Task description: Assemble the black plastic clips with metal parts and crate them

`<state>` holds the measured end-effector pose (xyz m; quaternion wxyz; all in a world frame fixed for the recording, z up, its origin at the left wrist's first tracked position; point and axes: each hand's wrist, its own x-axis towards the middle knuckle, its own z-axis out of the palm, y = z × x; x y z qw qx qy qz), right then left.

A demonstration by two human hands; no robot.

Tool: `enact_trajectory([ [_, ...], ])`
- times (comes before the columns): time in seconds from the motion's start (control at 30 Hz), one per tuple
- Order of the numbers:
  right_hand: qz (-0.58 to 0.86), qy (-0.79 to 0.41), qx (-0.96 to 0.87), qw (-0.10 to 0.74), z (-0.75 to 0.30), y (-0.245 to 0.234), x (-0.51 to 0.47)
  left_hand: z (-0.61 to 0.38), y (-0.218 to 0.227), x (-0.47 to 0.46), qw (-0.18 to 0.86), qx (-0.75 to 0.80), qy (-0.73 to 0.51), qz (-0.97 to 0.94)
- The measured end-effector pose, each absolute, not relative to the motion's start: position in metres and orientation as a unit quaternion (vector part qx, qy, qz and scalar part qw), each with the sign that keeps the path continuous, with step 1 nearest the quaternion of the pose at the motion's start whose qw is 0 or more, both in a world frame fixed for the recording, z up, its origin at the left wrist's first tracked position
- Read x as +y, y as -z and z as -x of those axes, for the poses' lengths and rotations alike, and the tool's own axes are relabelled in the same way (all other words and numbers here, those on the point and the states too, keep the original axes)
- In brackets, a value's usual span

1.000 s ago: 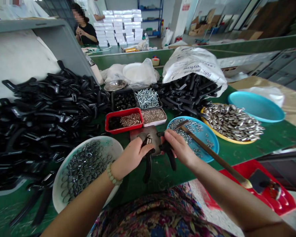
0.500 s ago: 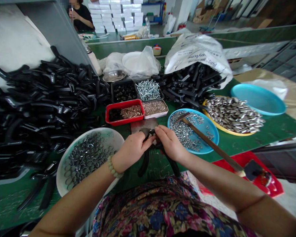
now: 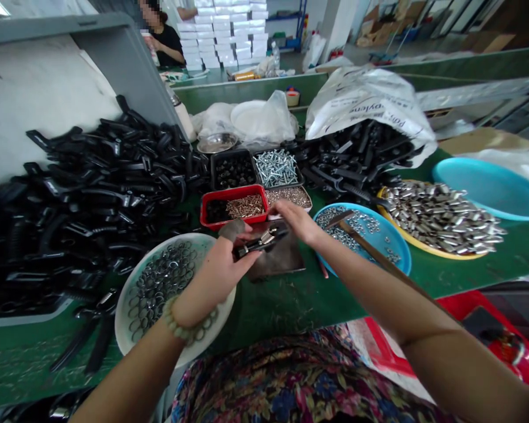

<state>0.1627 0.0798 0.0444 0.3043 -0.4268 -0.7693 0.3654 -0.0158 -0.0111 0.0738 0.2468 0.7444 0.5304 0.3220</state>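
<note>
My left hand (image 3: 223,258) is closed around black-handled shears (image 3: 249,249) with a bare coil spring (image 3: 268,236) between their arms. The shears lie tilted, and part of them is hidden by my fingers. My right hand (image 3: 296,220) reaches over the near edge of a pale tray of tiny rivets (image 3: 291,196), fingers stretched out and nothing visible in them. Below both hands lies a flat metal plate (image 3: 277,261). Just beyond my left hand is a red tray (image 3: 209,223) with copper-coloured rivets and dark parts.
Black handles (image 3: 92,200) are heaped at left beside a white bowl of rings (image 3: 223,308). Black trays hold dark parts (image 3: 233,170) and silver screws (image 3: 275,166). At right, a hammer (image 3: 370,249) lies across a blue dish of nuts (image 3: 403,255). A person (image 3: 170,44) is at the back.
My right hand has let go of the shears and moved forward to the pale tray. My left hand has drawn the shears left and turned them. The view has shifted slightly.
</note>
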Motion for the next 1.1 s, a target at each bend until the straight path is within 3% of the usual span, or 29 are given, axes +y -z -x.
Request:
enact_trajectory([
  [0.07,0.446,-0.162,-0.865,0.162,-0.152,-0.044,0.118,0.009,-0.068,-0.012,0.17,0.522,-0.282,-0.787],
  [0.13,0.431,-0.044,-0.9,0.051,-0.136,-0.044,0.145,-0.005,-0.053,-0.016,0.116,0.485,-0.179,-0.848],
  [0.27,0.402,-0.021,-0.915,-0.005,-0.112,-0.041,0.167,-0.021,-0.029,-0.013,0.098,0.414,-0.058,-0.903],
  [0.43,0.395,-0.018,-0.918,0.011,-0.112,-0.046,0.167,0.019,-0.039,0.071,0.032,0.574,-0.137,-0.806],
  [0.53,0.418,-0.025,-0.907,0.044,-0.126,-0.053,0.155,0.04,-0.039,0.128,0.046,0.612,-0.07,-0.786],
  [0.73,0.454,-0.294,-0.82,0.185,-0.198,-0.041,0.088,0.041,-0.021,0.152,0.072,0.597,-0.054,-0.797],
  [0.9,0.499,-0.418,-0.741,0.162,-0.227,-0.024,0.051,0.039,-0.017,0.154,0.069,0.583,-0.047,-0.808],
  [1.1,0.514,-0.313,-0.788,0.13,-0.221,-0.018,0.053,0.033,-0.018,0.161,0.053,0.596,-0.067,-0.798],
])
